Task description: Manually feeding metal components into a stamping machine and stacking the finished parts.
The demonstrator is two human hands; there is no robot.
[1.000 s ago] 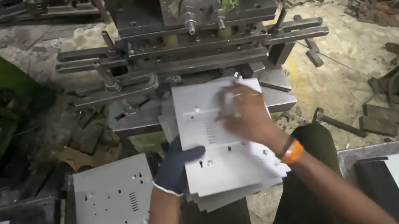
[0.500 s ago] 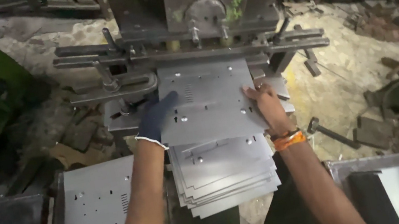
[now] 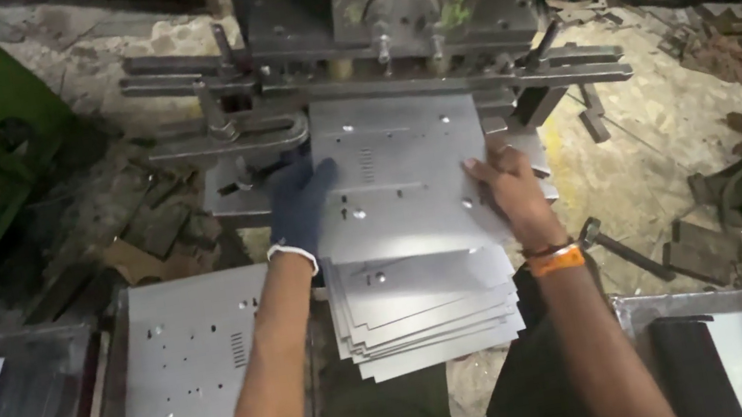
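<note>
Gloved left hand (image 3: pixel 300 212) grasps left edge of metal sheet (image 3: pixel 400 174), bare right hand (image 3: pixel 507 189) grips its right edge; sheet lies on press bed (image 3: pixel 235 195), above sheet stack (image 3: pixel 432 313)

A metal workshop. A heavy steel press (image 3: pixel 385 47) stands central. Punched metal sheets (image 3: pixel 193 366) lie stacked left of it, scrap (image 3: pixel 735 62) to its right.

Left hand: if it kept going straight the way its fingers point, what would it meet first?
The left hand, gloved, on the metal sheet, points toward the press; likely first its curved steel bar, though depth is unclear.
</note>
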